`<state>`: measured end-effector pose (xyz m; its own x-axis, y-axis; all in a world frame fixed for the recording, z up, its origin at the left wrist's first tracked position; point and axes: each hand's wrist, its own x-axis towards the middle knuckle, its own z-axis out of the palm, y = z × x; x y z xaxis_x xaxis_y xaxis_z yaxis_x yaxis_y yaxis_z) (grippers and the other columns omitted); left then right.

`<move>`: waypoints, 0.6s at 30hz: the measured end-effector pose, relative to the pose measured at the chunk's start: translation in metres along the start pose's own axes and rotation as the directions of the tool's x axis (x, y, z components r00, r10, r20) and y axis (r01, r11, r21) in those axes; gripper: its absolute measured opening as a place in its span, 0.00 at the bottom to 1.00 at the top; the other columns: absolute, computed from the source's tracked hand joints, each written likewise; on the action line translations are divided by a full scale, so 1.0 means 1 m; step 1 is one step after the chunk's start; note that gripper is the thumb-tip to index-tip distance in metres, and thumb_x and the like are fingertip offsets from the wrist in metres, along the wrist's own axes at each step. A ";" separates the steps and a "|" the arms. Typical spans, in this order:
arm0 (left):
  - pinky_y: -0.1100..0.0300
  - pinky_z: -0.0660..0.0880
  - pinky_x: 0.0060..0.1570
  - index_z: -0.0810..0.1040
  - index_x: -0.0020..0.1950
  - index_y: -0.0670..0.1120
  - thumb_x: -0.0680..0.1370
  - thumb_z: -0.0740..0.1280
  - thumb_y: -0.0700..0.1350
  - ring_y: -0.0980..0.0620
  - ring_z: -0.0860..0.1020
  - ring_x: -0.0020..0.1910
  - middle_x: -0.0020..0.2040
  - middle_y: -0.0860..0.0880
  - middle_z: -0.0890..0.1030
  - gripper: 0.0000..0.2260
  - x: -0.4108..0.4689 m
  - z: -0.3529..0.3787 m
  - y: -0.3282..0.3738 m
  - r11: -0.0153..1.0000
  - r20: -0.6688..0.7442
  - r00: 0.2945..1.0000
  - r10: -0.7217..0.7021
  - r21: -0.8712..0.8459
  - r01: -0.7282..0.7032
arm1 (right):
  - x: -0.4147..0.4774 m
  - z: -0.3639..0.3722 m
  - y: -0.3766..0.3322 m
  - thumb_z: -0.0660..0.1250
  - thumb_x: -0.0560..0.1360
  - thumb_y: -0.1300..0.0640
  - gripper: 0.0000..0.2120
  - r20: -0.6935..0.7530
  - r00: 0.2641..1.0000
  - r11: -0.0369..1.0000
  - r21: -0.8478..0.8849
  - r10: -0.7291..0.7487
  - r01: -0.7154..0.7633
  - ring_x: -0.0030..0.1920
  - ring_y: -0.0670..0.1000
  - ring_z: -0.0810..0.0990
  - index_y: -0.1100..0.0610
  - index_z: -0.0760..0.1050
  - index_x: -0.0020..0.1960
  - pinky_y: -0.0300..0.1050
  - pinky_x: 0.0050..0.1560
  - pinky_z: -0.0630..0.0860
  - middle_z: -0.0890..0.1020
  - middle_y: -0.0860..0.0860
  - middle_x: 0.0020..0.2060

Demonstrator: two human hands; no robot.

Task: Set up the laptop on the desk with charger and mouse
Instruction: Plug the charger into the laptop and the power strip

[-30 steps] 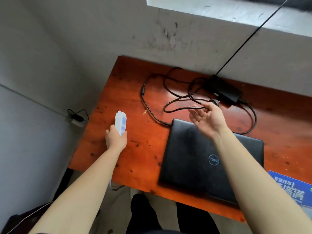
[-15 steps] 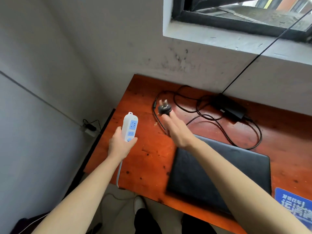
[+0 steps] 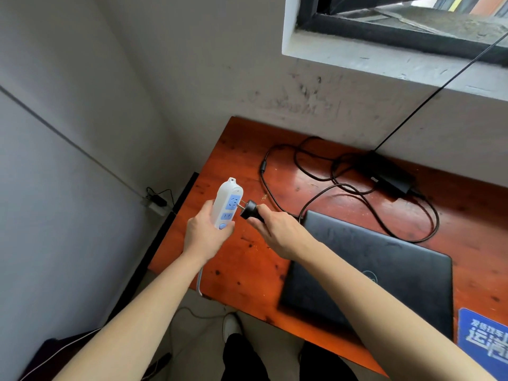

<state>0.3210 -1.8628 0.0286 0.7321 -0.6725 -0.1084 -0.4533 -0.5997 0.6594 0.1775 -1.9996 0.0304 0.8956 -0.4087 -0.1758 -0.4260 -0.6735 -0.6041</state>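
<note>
My left hand (image 3: 204,235) grips a white power strip (image 3: 227,203) with blue sockets, held upright over the desk's left part. My right hand (image 3: 277,229) holds the charger's black plug (image 3: 249,209), its prongs touching the strip's upper blue socket. The black charger cable (image 3: 324,188) loops across the red-brown desk (image 3: 242,270) to the black power brick (image 3: 390,178) near the wall. A closed black laptop (image 3: 384,270) lies flat on the desk under my right forearm. No mouse is in view.
A blue mat (image 3: 483,336) with white print lies at the desk's right front. A thin black wire (image 3: 439,86) runs from the brick up to the window sill. A wall socket with a plugged cord (image 3: 156,202) sits low on the left wall. My legs show below the desk's front edge.
My right hand picked up the plug from the desk and carried it left to the power strip. My left hand raised and turned the strip so its sockets face the plug.
</note>
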 end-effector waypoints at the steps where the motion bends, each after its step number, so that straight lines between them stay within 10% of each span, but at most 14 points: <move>1: 0.73 0.69 0.34 0.75 0.60 0.47 0.73 0.76 0.49 0.54 0.78 0.42 0.47 0.52 0.79 0.20 -0.001 0.000 0.000 1.000 0.005 1.000 0.008 -0.007 -0.008 | 0.000 0.000 -0.001 0.54 0.85 0.43 0.14 -0.003 1.000 1.000 -0.005 0.000 0.000 0.36 0.56 0.79 0.54 0.67 0.57 0.57 0.37 0.77 0.79 0.53 0.37; 18: 0.62 0.80 0.41 0.68 0.66 0.49 0.73 0.76 0.48 0.49 0.79 0.48 0.56 0.47 0.79 0.26 -0.002 0.007 0.000 0.992 0.164 0.986 0.000 0.123 -0.021 | -0.002 -0.010 -0.014 0.54 0.85 0.43 0.18 -0.022 0.997 0.940 -0.331 0.078 -0.081 0.33 0.56 0.72 0.57 0.71 0.58 0.47 0.34 0.66 0.74 0.51 0.36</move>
<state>0.3161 -1.8645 0.0233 0.6387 -0.7348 -0.2285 -0.5276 -0.6343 0.5650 0.1808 -1.9956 0.0466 0.8564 -0.4739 -0.2051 -0.5158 -0.8036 -0.2968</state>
